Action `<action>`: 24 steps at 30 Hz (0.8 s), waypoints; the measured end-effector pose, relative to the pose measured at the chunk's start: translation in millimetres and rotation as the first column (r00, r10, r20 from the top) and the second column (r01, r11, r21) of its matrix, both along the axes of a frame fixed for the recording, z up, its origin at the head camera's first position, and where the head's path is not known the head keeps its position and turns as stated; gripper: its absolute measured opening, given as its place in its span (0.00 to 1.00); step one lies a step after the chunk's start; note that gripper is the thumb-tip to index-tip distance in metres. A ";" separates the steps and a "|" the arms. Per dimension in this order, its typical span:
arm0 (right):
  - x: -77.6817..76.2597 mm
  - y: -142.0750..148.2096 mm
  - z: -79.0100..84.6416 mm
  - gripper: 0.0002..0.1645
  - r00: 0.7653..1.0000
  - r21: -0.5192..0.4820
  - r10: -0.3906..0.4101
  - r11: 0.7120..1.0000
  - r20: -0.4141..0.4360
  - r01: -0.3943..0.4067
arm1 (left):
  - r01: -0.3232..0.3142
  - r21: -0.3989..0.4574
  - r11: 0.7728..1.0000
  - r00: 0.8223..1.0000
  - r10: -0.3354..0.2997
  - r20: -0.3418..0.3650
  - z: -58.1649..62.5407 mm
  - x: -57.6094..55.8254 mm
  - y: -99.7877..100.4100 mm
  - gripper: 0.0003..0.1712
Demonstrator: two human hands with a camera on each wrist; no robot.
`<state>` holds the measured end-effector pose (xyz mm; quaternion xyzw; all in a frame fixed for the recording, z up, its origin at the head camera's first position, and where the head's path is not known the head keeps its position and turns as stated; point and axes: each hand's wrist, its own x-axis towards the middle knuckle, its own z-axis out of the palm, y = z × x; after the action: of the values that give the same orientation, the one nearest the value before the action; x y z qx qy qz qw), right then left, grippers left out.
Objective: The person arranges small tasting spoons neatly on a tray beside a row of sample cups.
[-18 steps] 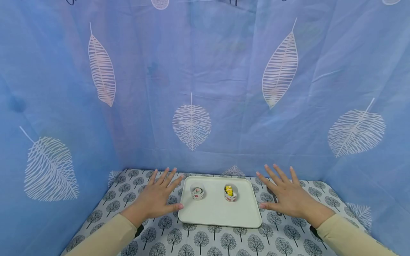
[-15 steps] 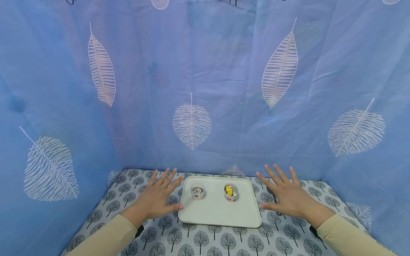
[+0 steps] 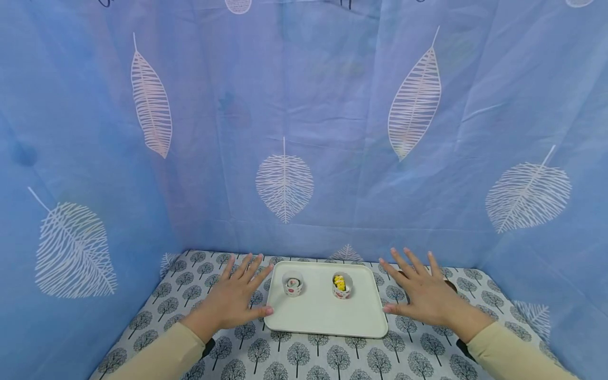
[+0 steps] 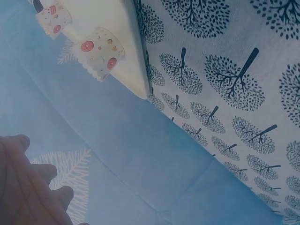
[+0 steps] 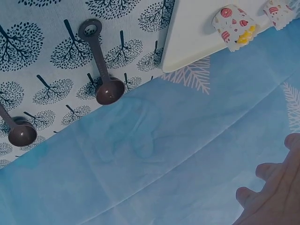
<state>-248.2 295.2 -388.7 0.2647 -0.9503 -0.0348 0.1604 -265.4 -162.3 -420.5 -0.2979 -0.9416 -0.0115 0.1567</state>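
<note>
My left hand (image 3: pixel 228 300), fingers spread, hovers by the left edge of a cream tray (image 3: pixel 328 319), its thumb tip overlapping the rim in the head view. On the other side, my right hand (image 3: pixel 427 296) is likewise spread and holds nothing. Two small paper baking cups with red prints stand on the tray. The left cup (image 3: pixel 293 289) contains something pale and rolled; yellow pieces (image 3: pixel 339 283) fill part of the right cup (image 5: pixel 230 23). Right of the tray lie two brown measuring spoons, the nearer spoon (image 5: pixel 101 61) and the farther spoon (image 5: pixel 21 133), mostly hidden behind my right hand in the head view.
A cloth printed with trees (image 3: pixel 299 356) covers the table. Blue curtains (image 3: pixel 332 105) with white leaf prints rise close behind its back edge and along both sides.
Both hands have shifted slightly, the right one a little down and left, so a spoon's bowl now shows beside it. The tray and cups have stayed put.
</note>
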 end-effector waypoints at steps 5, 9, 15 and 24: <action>-0.3 -0.5 -4.1 0.57 1.000 -0.012 0.004 1.000 0.007 -0.004 | -0.012 -0.010 1.000 1.000 0.012 0.002 -2.8 1.9 0.7 0.54; -0.9 -0.6 -8.2 0.57 0.999 -0.017 -0.008 1.000 0.042 0.009 | -0.012 -0.015 1.000 1.000 0.012 0.016 -6.4 2.5 0.8 0.54; -0.9 -2.5 -14.6 0.57 0.999 -0.023 -0.016 1.000 0.049 0.017 | -0.018 -0.013 1.000 0.999 0.018 0.034 -12.8 1.8 1.5 0.54; -0.3 -6.9 -18.7 0.56 0.998 -0.047 -0.011 0.999 0.067 0.014 | -0.031 -0.045 0.999 0.997 0.034 0.076 -18.9 1.5 4.2 0.54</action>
<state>-248.5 288.3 -407.4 0.2561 -0.9572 -0.0044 0.1344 -263.9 -158.1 -439.4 -0.2852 -0.9517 0.0002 0.1139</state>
